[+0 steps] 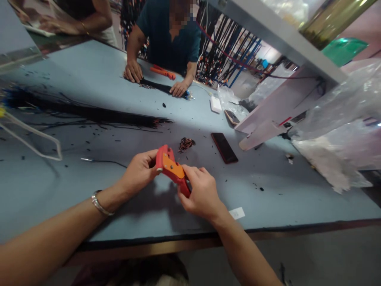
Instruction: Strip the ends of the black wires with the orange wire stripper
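Note:
A red and orange wire stripper (pixel 173 169) is held over the near part of the table. My right hand (pixel 201 192) is wrapped round its handles. At the tool's head, my left hand (pixel 141 172) is closed, with a thin black cable (pixel 108 161) running out to the left from its fingers, a silvery tip at the far end. Just beyond the tool lies a small pile of black and copper-coloured scraps (pixel 186 144). A long bundle of black cables (pixel 89 113) stretches across the table's left side.
A dark phone (pixel 224 147) lies right of centre, near a white shelf post (pixel 268 111). Across the table (pixel 119 218), a person's hands hold a black bundle (pixel 160 86) beside an orange tool (pixel 162 72). Plastic bags (pixel 336 131) fill the right; a white wire stand (pixel 35 139) is left.

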Tool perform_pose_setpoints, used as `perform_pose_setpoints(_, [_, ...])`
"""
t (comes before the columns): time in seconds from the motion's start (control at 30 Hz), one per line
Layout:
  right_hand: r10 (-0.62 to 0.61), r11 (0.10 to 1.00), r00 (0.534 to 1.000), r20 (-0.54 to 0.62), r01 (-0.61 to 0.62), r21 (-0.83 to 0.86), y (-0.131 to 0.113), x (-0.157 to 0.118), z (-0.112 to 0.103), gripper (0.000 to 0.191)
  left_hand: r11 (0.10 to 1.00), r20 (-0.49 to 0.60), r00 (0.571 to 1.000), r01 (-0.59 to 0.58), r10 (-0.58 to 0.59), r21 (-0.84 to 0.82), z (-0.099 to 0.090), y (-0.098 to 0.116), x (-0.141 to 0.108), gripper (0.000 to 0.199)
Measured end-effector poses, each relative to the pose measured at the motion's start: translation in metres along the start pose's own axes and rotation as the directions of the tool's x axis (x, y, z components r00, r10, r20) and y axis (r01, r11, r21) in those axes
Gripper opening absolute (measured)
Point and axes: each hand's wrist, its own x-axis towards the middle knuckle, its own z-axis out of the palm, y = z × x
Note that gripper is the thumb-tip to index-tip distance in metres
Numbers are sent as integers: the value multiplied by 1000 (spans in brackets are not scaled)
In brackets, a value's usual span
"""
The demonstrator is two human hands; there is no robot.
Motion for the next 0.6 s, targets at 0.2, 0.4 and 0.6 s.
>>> perform_pose_setpoints(0.2, [-47,990,997,-55,39,-134,2,-1,5,49,992,45,999,29,-24,-123,3,-7,-2,11])
perform_pose_setpoints(0.4, [-53,986,996,-67,42,-159,3,-1,6,47,996,16,999,40,-39,-85,4,-9,-2,10])
perform_pose_setpoints(0.6, [-83,976,988,-132,54,-210,2,-1,10,36,989,33,997,73,-70,-125,6,-8,-1,12])
